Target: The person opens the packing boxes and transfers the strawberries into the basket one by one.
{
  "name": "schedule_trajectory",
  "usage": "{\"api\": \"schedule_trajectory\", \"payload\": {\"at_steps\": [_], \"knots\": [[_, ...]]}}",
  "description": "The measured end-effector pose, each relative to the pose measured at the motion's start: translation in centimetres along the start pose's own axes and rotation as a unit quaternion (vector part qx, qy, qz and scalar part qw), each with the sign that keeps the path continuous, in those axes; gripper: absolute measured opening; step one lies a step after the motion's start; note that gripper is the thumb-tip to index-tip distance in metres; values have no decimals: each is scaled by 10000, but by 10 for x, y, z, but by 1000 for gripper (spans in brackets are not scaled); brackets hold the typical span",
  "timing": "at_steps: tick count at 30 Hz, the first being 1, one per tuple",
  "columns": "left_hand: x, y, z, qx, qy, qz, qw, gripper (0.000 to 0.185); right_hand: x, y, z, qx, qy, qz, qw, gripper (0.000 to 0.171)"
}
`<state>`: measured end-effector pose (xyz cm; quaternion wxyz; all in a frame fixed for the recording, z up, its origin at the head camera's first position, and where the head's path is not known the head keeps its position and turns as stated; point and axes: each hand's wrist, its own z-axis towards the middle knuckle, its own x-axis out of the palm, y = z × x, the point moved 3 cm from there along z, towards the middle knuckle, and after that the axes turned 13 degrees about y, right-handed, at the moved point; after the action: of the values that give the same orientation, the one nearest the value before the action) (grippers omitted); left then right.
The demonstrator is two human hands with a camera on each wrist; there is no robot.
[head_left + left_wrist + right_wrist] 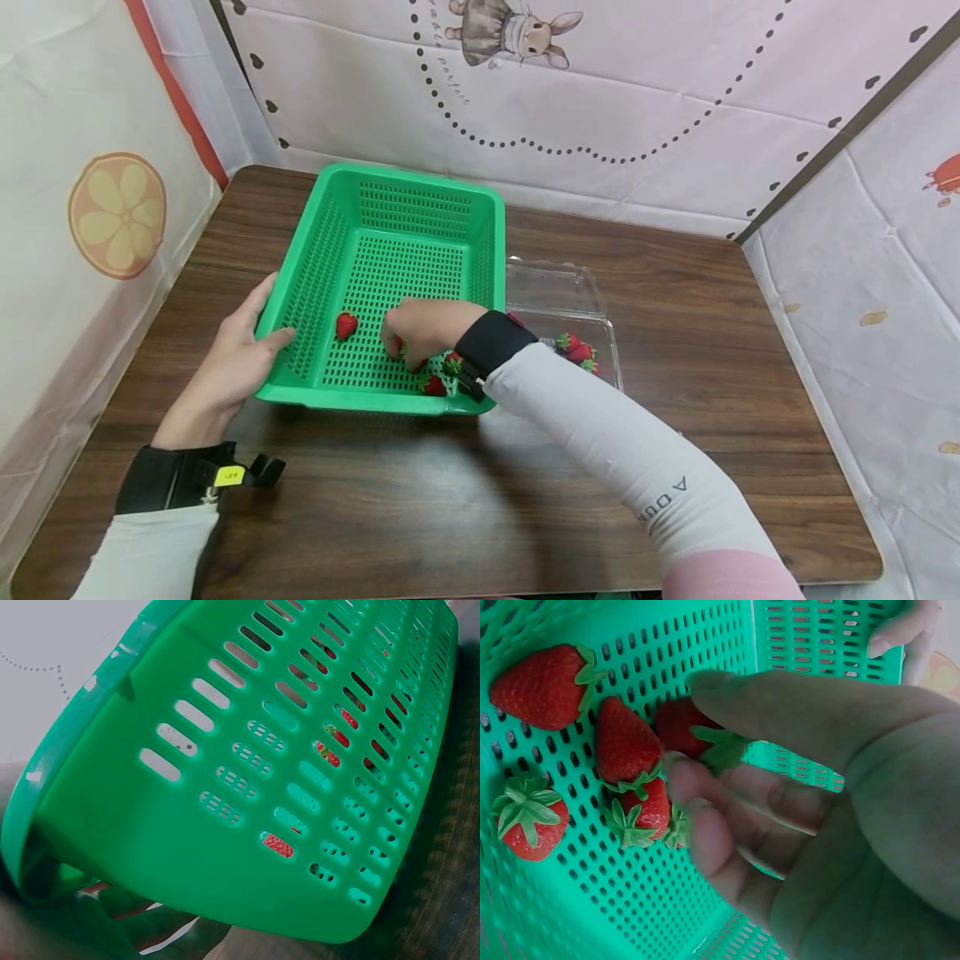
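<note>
We see the basket [390, 283] standing on the bench [675, 400] at the centre of the frame, slightly left. Just right of it, touching its side, lies the clamshell box [558, 312], its lid folded toward the upper part of the frame. A few strawberries [576, 348] lie in the box's lower half. In the basket, one strawberry [346, 325] lies alone at lower left, and a cluster of berries [438, 377] sits in its lower right corner. Our left hand [232, 358] rests against the basket's left wall. Our right hand [420, 327] reaches over the right rim into the basket, directly above the cluster.
</note>
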<state>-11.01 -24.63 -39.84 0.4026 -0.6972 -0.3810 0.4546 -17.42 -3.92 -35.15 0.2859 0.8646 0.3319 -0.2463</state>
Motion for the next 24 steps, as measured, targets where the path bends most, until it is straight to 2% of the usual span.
{"api": "schedule_trajectory", "payload": {"at_steps": [3,6,9,15,20,24], "knots": [[0,0,0,16,12,18,10000,69,1,1,1,-76,104,-66,9999,16],[0,0,0,12,7,6,10000,69,3,1,2,-219,147,-164,9995,6],[0,0,0,-8,2,-39,10000,69,5,0,2,-338,172,-136,9992,11],[0,-1,0,-53,-13,-82,10000,69,4,-7,-3,-457,101,-30,9989,6],[1,-1,0,-77,-9,-70,9999,69,2,-16,-13,-301,-24,109,9995,20],[0,-1,-1,-64,1,-56,10000,69,-2,-22,-28,-201,-228,194,9993,26]]}}
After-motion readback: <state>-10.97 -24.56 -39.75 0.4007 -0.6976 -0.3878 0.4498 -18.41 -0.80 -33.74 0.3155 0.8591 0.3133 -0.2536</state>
